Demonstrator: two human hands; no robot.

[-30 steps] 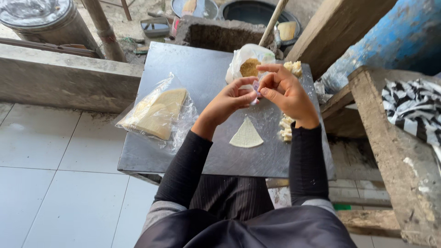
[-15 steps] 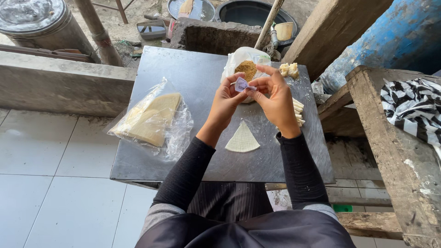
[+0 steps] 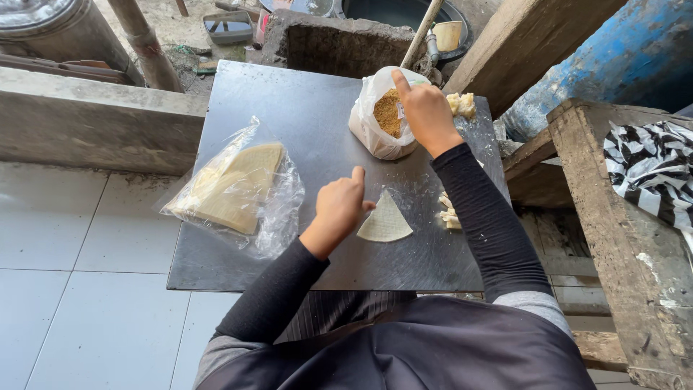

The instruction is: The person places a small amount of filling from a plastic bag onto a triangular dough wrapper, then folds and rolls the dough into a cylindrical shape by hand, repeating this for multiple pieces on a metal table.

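A pale wedge-shaped wrapper [image 3: 385, 220] lies flat on the grey metal table [image 3: 303, 115]. My left hand [image 3: 339, 206] rests beside it, fingers curled, its fingertips touching the wrapper's left edge. My right hand [image 3: 424, 108] is at the mouth of a clear plastic bag [image 3: 372, 133] holding brown crumbly filling [image 3: 387, 112]; what its fingers hold is hidden. Several small folded pale pieces [image 3: 449, 211] lie right of the wrapper, partly under my right forearm. Another pale clump [image 3: 462, 103] sits at the table's far right.
A clear bag of stacked wedge wrappers [image 3: 234, 186] lies on the table's left. A concrete ledge [image 3: 86, 123] runs left, a wooden bench [image 3: 613, 238] with striped cloth [image 3: 653, 170] right. Basins and a wooden pole [image 3: 422, 32] stand behind the table. White floor tiles are below left.
Both hands were together above the table working a small piece. Now they are apart: the left has dropped to the flat wrapper, the right has reached to the filling bag.
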